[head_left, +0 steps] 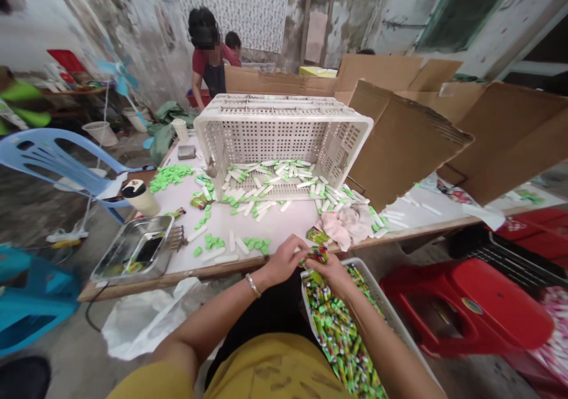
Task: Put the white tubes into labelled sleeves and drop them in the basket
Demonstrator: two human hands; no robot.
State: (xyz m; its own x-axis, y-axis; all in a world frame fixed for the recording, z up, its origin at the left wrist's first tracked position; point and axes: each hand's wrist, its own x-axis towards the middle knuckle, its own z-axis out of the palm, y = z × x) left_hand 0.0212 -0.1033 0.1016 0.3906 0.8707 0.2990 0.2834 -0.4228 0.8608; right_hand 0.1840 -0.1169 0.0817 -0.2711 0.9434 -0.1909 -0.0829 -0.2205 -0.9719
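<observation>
Left hand (283, 261): fingers clamped on a small printed packet (318, 254)
Right hand (332, 272): fingers together on that packet, above a white plastic crate (385, 310)

Peeling plaster walls (133, 26) — a concrete floor (26, 209), a blue plastic chair (57, 162).

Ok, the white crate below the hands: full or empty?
Full: the white crate is heaped with green packaged tubes, piled nearly to its rim.
</observation>
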